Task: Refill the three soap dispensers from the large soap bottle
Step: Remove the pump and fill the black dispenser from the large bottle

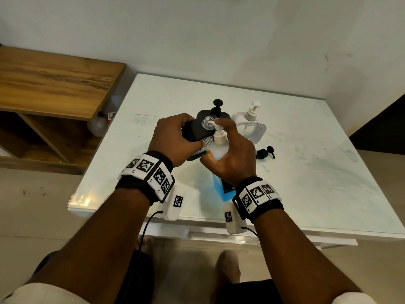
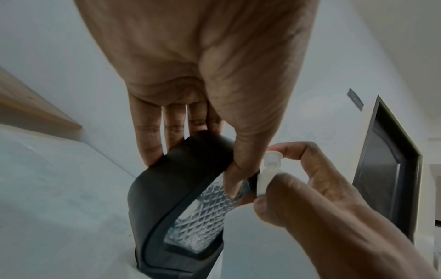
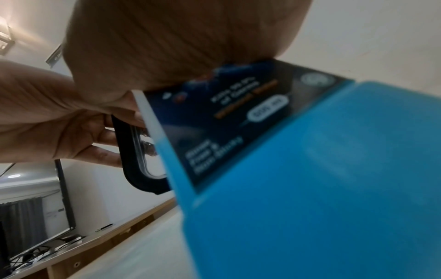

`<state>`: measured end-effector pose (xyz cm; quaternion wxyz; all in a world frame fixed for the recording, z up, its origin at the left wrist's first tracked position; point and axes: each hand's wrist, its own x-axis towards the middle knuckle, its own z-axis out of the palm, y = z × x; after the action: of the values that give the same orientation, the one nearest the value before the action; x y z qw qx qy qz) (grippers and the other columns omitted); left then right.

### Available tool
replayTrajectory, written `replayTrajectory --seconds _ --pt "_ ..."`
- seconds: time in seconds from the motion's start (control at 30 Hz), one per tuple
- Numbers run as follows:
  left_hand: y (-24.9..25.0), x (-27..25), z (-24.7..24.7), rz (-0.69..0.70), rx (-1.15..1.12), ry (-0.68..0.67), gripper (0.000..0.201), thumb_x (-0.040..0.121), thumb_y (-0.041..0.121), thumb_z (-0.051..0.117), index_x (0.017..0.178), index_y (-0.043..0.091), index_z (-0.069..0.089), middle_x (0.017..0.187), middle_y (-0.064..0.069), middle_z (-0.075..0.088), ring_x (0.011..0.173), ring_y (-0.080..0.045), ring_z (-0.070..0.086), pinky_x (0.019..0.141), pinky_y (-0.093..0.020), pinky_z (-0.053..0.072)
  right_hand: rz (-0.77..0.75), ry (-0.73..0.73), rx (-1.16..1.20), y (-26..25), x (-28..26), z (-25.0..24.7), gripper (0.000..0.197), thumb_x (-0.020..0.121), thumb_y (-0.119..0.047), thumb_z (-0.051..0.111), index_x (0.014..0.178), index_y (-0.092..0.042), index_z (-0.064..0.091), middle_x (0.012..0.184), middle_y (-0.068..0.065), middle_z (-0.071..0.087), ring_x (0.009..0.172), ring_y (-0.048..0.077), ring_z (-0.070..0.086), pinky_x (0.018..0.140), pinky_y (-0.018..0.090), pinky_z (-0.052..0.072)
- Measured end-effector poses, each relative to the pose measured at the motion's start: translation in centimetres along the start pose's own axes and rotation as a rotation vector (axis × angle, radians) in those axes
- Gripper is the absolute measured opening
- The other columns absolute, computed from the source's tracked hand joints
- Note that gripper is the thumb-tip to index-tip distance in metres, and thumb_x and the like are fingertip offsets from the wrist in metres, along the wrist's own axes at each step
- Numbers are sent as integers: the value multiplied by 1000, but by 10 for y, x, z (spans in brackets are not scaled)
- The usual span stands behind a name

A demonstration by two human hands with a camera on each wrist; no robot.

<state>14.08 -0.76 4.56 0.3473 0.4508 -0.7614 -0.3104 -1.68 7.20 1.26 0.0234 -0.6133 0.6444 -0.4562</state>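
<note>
My left hand (image 1: 175,137) grips a black soap dispenser (image 1: 194,131), tilted, its clear neck (image 1: 207,123) open with no pump on it. In the left wrist view the fingers (image 2: 152,136) wrap its black body (image 2: 171,188). My right hand (image 1: 232,150) holds the large soap bottle (image 1: 217,185) of blue liquid, the index finger on its white pump (image 1: 219,134), whose nozzle sits at the open neck. The right wrist view shows the blue bottle (image 3: 310,169) close up beside the black dispenser (image 3: 133,151). A second black dispenser (image 1: 215,107) and a white one (image 1: 252,123) stand behind.
A loose black pump head (image 1: 265,152) lies on the white table (image 1: 317,167) to the right of my hands. A wooden shelf unit (image 1: 54,84) stands left of the table. The wall runs along the table's far edge.
</note>
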Motion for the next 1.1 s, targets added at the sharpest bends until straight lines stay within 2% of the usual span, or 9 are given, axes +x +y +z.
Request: replayTrajectory --seconds 0.1,0.23,0.33,0.5,0.63,0.77,0.83,0.97,1.1 --pt "1 2 0 -2 -1 4 37 67 23 87 100 19 72 81 9 68 74 -2 62 68 -18 51 1 7 -9 0 -3 -2 74 71 -47 70 139 -30 50 101 -8 73 77 14 66 70 35 58" --pt "4 3 0 23 -1 11 34 67 23 86 98 19 72 83 4 70 77 -13 64 75 -32 57 22 -4 -16 0 -3 -4 79 70 -44 69 145 -30 47 103 -9 72 77 11 64 72 33 58" --pt "5 3 0 26 4 12 35 68 24 87 99 18 71 84 4 70 78 -15 65 76 -34 57 21 2 2 -1 -2 -4 76 69 -47 69 140 -31 48 102 -9 72 76 12 65 70 30 57" --pt "2 2 0 32 10 -6 39 66 25 89 99 17 71 85 4 70 79 -16 65 77 -37 58 10 14 -39 -1 1 -1 67 70 -46 75 129 -27 50 93 -10 71 70 7 60 65 24 51" --pt "2 2 1 35 13 -5 39 66 25 88 100 17 71 84 4 70 78 -15 64 76 -33 57 17 27 -42 0 -1 -2 68 70 -46 73 131 -30 49 93 -11 70 70 7 59 65 24 51" --pt "2 5 2 22 16 3 36 67 23 87 99 18 72 83 5 69 76 -14 62 73 -28 55 54 -9 -18 2 -2 -2 81 73 -45 72 148 -35 42 111 -12 72 86 11 67 78 29 58" --pt "1 5 2 23 23 0 35 67 22 86 99 17 72 83 5 68 75 -14 61 72 -27 54 69 -32 -26 2 -2 -1 85 73 -44 73 151 -37 39 113 -13 71 87 10 67 80 31 59" --pt "0 7 1 23 18 -5 34 67 22 85 98 18 72 80 8 66 71 -3 59 66 -16 46 66 -32 14 -3 -1 -1 78 70 -49 69 143 -31 45 104 -9 73 79 15 68 72 35 59" --pt "-1 5 2 26 15 -13 37 66 22 87 99 17 72 81 7 67 73 -3 60 68 -20 51 44 -23 4 -6 0 -1 69 70 -53 67 131 -23 50 94 -11 70 71 13 64 64 29 54"
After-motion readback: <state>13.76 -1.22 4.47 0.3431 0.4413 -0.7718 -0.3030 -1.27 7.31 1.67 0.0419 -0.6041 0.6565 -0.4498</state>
